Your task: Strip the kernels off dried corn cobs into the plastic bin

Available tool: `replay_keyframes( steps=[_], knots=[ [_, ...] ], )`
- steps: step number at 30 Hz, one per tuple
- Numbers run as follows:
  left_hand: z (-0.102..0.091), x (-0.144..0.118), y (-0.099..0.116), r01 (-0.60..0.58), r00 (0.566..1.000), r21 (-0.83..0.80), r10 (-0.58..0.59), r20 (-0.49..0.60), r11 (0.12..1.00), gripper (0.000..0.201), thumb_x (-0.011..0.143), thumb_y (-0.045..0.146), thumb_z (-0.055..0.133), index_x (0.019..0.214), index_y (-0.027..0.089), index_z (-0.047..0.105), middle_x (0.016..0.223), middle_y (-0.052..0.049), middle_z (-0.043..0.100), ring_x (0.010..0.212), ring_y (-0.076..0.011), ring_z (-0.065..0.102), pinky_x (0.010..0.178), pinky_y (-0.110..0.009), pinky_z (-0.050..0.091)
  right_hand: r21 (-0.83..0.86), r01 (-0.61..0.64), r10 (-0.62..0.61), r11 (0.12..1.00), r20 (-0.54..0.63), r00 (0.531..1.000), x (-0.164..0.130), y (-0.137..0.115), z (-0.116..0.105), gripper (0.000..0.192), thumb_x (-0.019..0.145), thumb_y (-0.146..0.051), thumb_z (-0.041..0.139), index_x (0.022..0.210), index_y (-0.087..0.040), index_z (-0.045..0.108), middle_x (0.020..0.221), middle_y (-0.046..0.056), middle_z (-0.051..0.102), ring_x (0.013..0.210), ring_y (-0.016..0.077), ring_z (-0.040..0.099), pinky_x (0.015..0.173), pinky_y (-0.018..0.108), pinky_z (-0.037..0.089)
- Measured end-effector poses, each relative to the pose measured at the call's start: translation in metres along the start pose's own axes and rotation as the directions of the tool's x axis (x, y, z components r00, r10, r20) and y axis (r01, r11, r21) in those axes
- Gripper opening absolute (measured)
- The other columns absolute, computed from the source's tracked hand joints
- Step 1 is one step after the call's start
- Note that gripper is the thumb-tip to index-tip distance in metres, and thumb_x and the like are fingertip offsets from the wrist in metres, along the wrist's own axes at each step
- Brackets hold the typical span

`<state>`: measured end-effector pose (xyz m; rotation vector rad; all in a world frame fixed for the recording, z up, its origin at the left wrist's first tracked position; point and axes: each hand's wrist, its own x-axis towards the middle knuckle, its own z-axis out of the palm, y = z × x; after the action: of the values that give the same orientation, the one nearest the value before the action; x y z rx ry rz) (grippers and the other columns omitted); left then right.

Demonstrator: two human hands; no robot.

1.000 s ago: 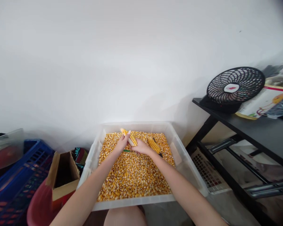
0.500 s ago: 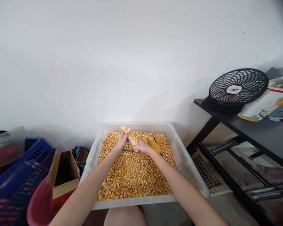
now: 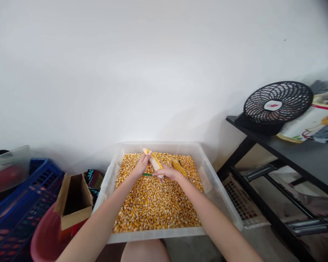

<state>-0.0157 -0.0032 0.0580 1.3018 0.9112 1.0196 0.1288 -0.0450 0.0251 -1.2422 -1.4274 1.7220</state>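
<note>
Over the far half of the tub (image 3: 224,203), both hands clasped on one cob (image 3: 154,161), tilted, partly stripped to pale core. Left hand (image 3: 141,164) gripping its upper end, right hand (image 3: 166,171) wrapped round its lower end. Green tool (image 3: 147,174) just below the hands, holder unclear. Tub filled with loose kernels (image 3: 153,203). Second cob (image 3: 179,167) lying on the kernels, right of the hands. Left of the tub, open box (image 3: 72,203) and blue crate (image 3: 19,211). Right of the tub, black fan (image 3: 278,103) on a dark table (image 3: 303,153).

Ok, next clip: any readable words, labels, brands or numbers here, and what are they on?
None can be read.
Fan: red mark on its white hub badge, too small.
Printed package beside it: only a picture shows, blurred.
Dark cloth by the cardboard box: teal lettering, cut off and blurred.
</note>
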Motion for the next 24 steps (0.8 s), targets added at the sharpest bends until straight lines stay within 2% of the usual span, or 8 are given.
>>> replay_keyframes(
  steps=[4, 7, 10, 14, 16, 19, 22, 24],
  knots=[
    [-0.001, 0.000, 0.002, 0.019, 0.997, 0.070, -0.013, -0.081, 0.997, 0.046, 0.066, 0.059, 0.054, 0.077, 0.014, 0.053, 0.063, 0.001, 0.050, 0.060, -0.0132, 0.048, 0.059, -0.025, 0.040, -0.093, 0.039, -0.049, 0.995, -0.107, 0.993, 0.003, -0.002, 0.007, 0.038, 0.064, -0.028, 0.065, 0.094, -0.020, 0.042, 0.054, -0.006, 0.051, 0.042, 0.0107, 0.049, 0.037, 0.021, 0.037],
    [0.000, -0.003, 0.005, 0.037, 0.990, 0.170, -0.014, -0.138, 0.985, 0.043, 0.066, 0.058, 0.054, 0.066, 0.014, 0.051, 0.056, 0.002, 0.046, 0.057, -0.0127, 0.044, 0.056, -0.025, 0.036, -0.113, 0.029, -0.042, 0.993, -0.114, 0.993, 0.002, -0.004, 0.009, 0.040, 0.064, -0.025, 0.064, 0.097, -0.020, 0.041, 0.054, -0.007, 0.050, 0.042, 0.0107, 0.049, 0.037, 0.021, 0.036],
    [0.001, -0.006, 0.010, -0.004, 0.997, 0.164, 0.017, -0.077, 0.986, 0.039, 0.067, 0.054, 0.055, 0.065, 0.015, 0.052, 0.059, 0.001, 0.047, 0.060, -0.0137, 0.044, 0.058, -0.025, 0.036, -0.070, 0.015, -0.020, 0.997, -0.074, 0.997, -0.001, -0.004, 0.004, 0.040, 0.062, -0.025, 0.065, 0.094, -0.020, 0.042, 0.054, -0.008, 0.050, 0.042, 0.0104, 0.049, 0.038, 0.020, 0.036],
    [0.000, -0.004, 0.011, -0.041, 0.999, 0.108, 0.041, -0.003, 0.993, 0.036, 0.068, 0.050, 0.055, 0.074, 0.015, 0.053, 0.066, 0.000, 0.051, 0.067, -0.0154, 0.048, 0.064, -0.026, 0.039, -0.057, -0.015, 0.016, 0.998, 0.013, 1.000, -0.007, -0.005, -0.003, 0.029, 0.064, -0.030, 0.064, 0.083, -0.018, 0.047, 0.050, -0.006, 0.050, 0.041, 0.0095, 0.047, 0.040, 0.021, 0.036],
    [-0.002, -0.001, 0.009, -0.009, 1.000, 0.044, 0.007, 0.028, 0.999, 0.040, 0.066, 0.053, 0.055, 0.079, 0.015, 0.053, 0.067, -0.001, 0.053, 0.067, -0.0159, 0.050, 0.065, -0.027, 0.040, -0.064, -0.019, 0.019, 0.998, -0.001, 1.000, -0.007, -0.006, -0.003, 0.031, 0.065, -0.031, 0.064, 0.088, -0.017, 0.048, 0.051, -0.006, 0.050, 0.041, 0.0097, 0.047, 0.041, 0.022, 0.037],
    [-0.003, 0.003, 0.007, 0.066, 0.996, -0.100, -0.060, 0.061, 0.993, 0.045, 0.067, 0.058, 0.051, 0.080, 0.015, 0.052, 0.068, -0.002, 0.055, 0.067, -0.0168, 0.053, 0.068, -0.029, 0.041, -0.126, 0.027, -0.040, 0.992, -0.104, 0.994, -0.003, -0.006, 0.001, 0.046, 0.064, -0.029, 0.065, 0.105, -0.019, 0.045, 0.057, -0.005, 0.052, 0.043, 0.0106, 0.048, 0.041, 0.023, 0.039],
    [-0.002, 0.003, 0.005, 0.101, 0.994, -0.171, -0.107, -0.024, 0.980, 0.046, 0.068, 0.061, 0.048, 0.077, 0.016, 0.049, 0.063, 0.000, 0.053, 0.063, -0.0160, 0.053, 0.066, -0.029, 0.042, -0.222, 0.069, -0.109, 0.973, -0.173, 0.979, 0.001, -0.005, 0.009, 0.055, 0.065, -0.027, 0.064, 0.115, -0.022, 0.041, 0.062, -0.004, 0.052, 0.042, 0.0099, 0.047, 0.041, 0.023, 0.039],
    [-0.001, 0.002, 0.002, 0.078, 0.989, -0.136, -0.094, -0.115, 0.988, 0.045, 0.068, 0.061, 0.049, 0.075, 0.017, 0.047, 0.060, 0.002, 0.048, 0.059, -0.0144, 0.049, 0.063, -0.028, 0.041, -0.220, 0.064, -0.103, 0.973, -0.173, 0.979, 0.002, -0.004, 0.012, 0.057, 0.066, -0.026, 0.064, 0.118, -0.023, 0.040, 0.062, -0.004, 0.052, 0.042, 0.0097, 0.046, 0.040, 0.022, 0.038]
  ],
)
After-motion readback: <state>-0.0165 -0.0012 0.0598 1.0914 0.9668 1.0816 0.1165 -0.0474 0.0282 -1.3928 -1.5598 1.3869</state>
